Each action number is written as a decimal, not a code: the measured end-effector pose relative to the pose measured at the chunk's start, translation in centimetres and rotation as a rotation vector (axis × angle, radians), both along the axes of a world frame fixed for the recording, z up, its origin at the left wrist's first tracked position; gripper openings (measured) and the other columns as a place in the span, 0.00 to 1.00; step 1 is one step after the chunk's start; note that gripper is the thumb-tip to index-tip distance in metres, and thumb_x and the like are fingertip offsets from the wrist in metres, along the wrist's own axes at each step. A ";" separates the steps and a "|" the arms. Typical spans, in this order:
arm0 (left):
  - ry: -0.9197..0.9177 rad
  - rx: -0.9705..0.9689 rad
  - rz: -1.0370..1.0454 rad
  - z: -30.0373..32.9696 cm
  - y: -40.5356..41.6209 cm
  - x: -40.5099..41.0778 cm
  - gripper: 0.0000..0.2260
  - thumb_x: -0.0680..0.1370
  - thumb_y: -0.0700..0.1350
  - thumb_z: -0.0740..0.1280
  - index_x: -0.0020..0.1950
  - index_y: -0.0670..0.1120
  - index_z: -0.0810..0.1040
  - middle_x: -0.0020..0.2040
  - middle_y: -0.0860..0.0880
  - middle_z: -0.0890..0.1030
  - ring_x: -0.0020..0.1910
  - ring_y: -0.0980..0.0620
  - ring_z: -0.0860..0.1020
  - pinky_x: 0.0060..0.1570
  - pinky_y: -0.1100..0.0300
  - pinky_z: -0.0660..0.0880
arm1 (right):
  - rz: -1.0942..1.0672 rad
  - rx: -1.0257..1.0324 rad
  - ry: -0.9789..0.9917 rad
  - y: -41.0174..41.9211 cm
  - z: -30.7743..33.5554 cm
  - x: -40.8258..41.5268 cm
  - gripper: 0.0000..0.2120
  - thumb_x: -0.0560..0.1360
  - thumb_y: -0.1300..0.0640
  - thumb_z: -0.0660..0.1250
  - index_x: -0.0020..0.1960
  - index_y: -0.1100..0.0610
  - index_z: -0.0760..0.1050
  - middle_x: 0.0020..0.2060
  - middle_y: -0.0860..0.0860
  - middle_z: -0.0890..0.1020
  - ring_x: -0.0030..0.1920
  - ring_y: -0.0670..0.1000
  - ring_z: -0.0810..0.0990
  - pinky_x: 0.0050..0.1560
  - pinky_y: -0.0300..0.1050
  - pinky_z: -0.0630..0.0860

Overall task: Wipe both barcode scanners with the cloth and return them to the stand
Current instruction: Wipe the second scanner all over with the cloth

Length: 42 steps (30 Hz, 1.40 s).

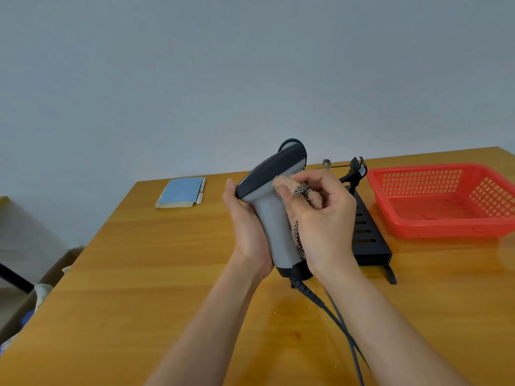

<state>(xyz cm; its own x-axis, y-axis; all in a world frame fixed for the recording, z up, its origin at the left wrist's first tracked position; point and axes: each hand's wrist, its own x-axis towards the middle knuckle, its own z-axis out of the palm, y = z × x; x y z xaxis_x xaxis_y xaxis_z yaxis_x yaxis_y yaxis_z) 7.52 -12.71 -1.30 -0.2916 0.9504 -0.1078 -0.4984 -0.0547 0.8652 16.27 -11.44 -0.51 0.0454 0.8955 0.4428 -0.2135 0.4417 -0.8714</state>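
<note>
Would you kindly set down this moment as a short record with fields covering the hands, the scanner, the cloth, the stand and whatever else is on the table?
left hand: grips the scanner's handle from the left side
right hand: holds the cloth against the scanner
scanner: grey and black, held above the table, cable hanging from its base
cloth: beige with a checked patch
stand: black, on the table behind the hands, partly hidden
second scanner: not clearly visible
basket: red, right of the stand
notebook: blue, far left
table: wooden

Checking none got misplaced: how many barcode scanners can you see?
1. A grey barcode scanner is held in the left hand, above the table. A second may be hidden behind the hands near the stand.
</note>
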 end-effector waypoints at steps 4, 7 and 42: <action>-0.010 -0.016 -0.015 0.3 -0.1 0.0 0.31 0.78 0.68 0.48 0.51 0.46 0.80 0.39 0.47 0.83 0.39 0.49 0.81 0.39 0.59 0.77 | 0.017 -0.168 0.185 0.1 0.0 0.0 0.06 0.72 0.56 0.74 0.42 0.47 0.78 0.40 0.53 0.80 0.42 0.52 0.81 0.47 0.58 0.81; 0.013 -0.020 -0.018 0.3 -0.1 0.0 0.32 0.78 0.69 0.47 0.54 0.46 0.80 0.40 0.47 0.83 0.41 0.48 0.81 0.40 0.59 0.77 | -0.004 -0.189 0.205 0.0 -0.1 0.0 0.05 0.71 0.52 0.72 0.41 0.43 0.78 0.43 0.55 0.81 0.45 0.58 0.81 0.46 0.62 0.81; 0.024 0.048 -0.017 1.4 -0.1 0.2 0.35 0.78 0.69 0.45 0.50 0.44 0.82 0.41 0.44 0.82 0.42 0.47 0.81 0.41 0.56 0.77 | -0.105 0.128 -0.119 -0.4 -0.1 0.4 0.07 0.72 0.61 0.74 0.41 0.51 0.79 0.43 0.49 0.74 0.41 0.44 0.76 0.41 0.36 0.76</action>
